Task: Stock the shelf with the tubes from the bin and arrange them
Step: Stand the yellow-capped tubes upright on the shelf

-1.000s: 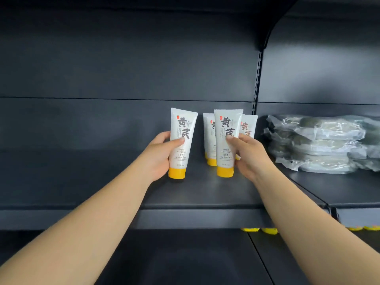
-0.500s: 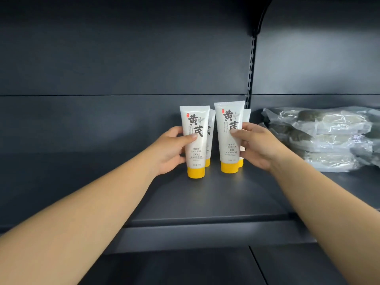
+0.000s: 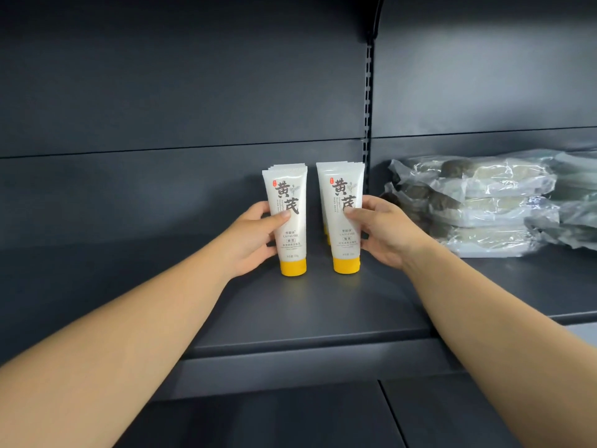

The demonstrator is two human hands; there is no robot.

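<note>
Left hand [image 3: 250,239] fingers clamped on left tube [image 3: 288,218], right hand [image 3: 384,232] clamped on right tube [image 3: 344,218]. Both upright on shelf [image 3: 307,305], caps down, more tubes behind each.

We read 黄芪 and "LAO LI SHI" on the left tube [image 3: 288,218]. Just beside it, the right tube [image 3: 343,215] bears 黄芪 too. Their smaller print we cannot read.
</note>
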